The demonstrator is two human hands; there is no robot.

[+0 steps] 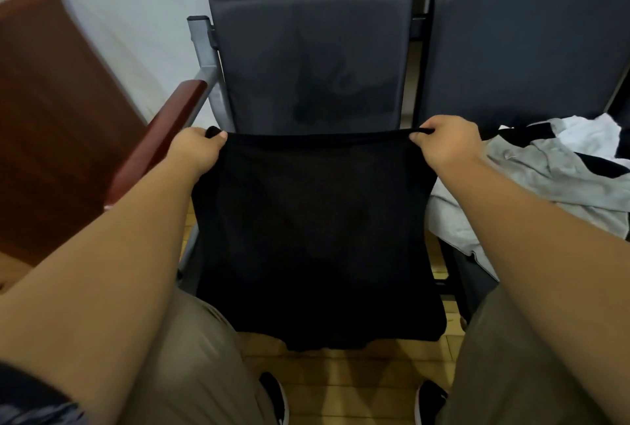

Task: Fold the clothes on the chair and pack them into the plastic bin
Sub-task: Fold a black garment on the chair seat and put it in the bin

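The black garment (317, 237) is stretched wide across the seat of the chair (313, 59), its top edge pulled into a nearly straight line between the two hands. The left hand (197, 148) pinches one upper corner near the wooden armrest (163, 131), with its fingers (221, 135) curled over a small bunch of cloth. The right hand (443, 141) pinches the opposite corner in the same way. Holding both corners with the edge taut probably serves to flatten the cloth and square it up, so that later folds fall along clean lines. The lower part hangs past the front edge of the seat, toward the person's knees. Whether the middle rests on the cushion or hangs just above it cannot be told. The seat seems to be used as the folding surface because it is flat and close at hand. On the neighbouring seat to the right lies a loose pile of grey, white and black clothes (552, 169), apparently waiting their turn and kept apart from the working space. The plastic bin is not in view, so packing looks some way off.
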